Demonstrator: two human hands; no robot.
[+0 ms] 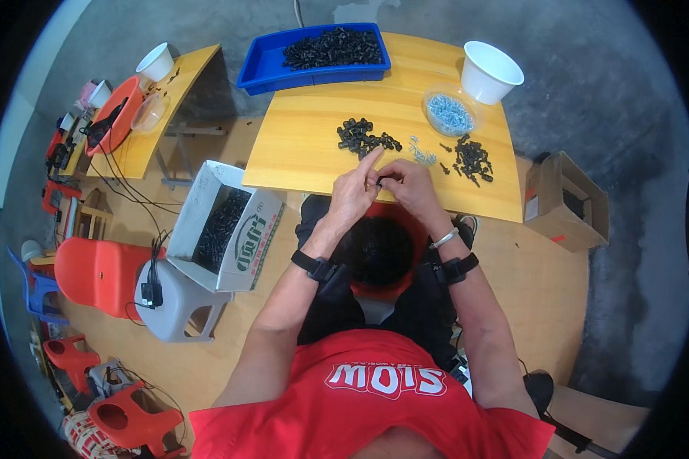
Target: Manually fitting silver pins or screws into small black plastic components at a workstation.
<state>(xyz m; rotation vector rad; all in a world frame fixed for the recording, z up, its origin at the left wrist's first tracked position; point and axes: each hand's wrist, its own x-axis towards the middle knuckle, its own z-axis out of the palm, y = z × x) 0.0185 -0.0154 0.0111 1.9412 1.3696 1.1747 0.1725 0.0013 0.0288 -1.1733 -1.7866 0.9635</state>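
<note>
My left hand (352, 191) and my right hand (412, 188) meet just over the near edge of the yellow wooden table (298, 145). Between their fingertips is a small black part (380, 181), mostly covered by the fingers. The left index finger points out straight while its other fingers curl in; the right thumb and fingers pinch. Beyond them lies a pile of black plastic fittings (360, 138). A few silver screws (421, 151) are scattered beside it, and a heap of smaller black pieces (473, 159) sits to the right.
Behind stand a blue tray (264, 65) of black parts, a clear tub of screws (449, 115) and a white bucket (491, 73). A red basin (419, 229) is between my knees. A white carton (260, 237) on a grey stool flanks my left, a brown carton (543, 206) the right.
</note>
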